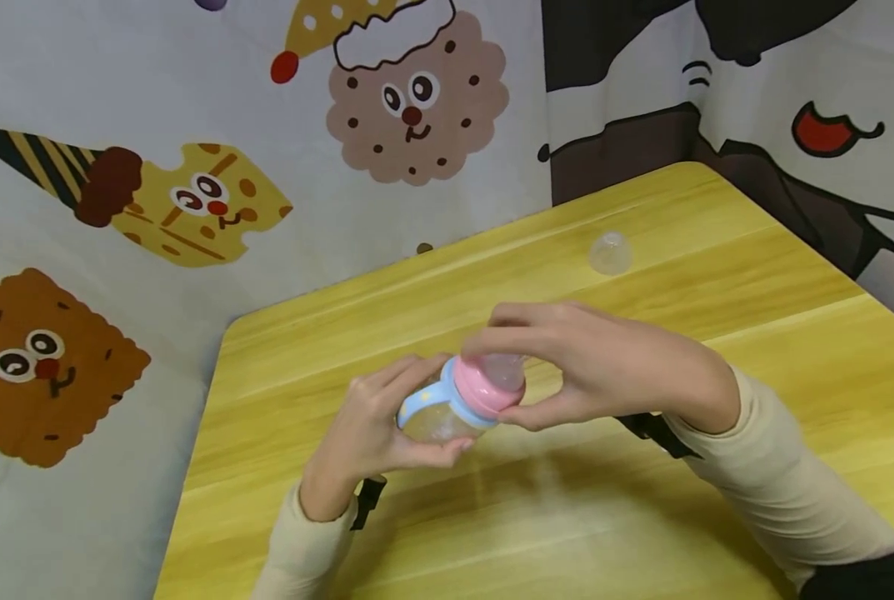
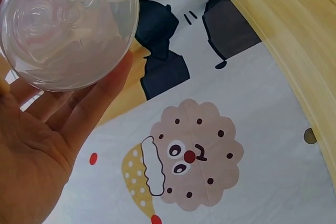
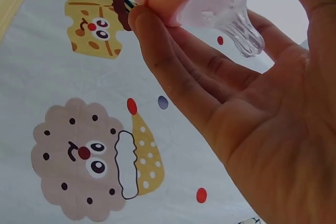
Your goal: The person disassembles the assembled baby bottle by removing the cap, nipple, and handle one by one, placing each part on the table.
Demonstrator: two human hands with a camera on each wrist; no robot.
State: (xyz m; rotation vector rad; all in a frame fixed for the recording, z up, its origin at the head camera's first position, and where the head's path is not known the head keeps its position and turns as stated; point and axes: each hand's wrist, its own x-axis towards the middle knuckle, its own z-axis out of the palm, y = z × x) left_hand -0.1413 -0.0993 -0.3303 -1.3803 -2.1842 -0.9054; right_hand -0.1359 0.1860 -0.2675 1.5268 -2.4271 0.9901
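Note:
A baby bottle with a blue handle ring and a pink collar is held tilted above the table. My left hand grips its clear body; the left wrist view shows the round bottle base with fingers behind it. With fingers and thumb, my right hand holds the pink collar from both sides. A clear nipple sticks out of the collar toward the right palm in the right wrist view. A clear dome-shaped cap stands on the table, apart from both hands.
The yellow wood-grain table has its far edge close to a white cloth backdrop printed with cartoon biscuits and cheese. Its right edge runs beside a dark-and-white cartoon print.

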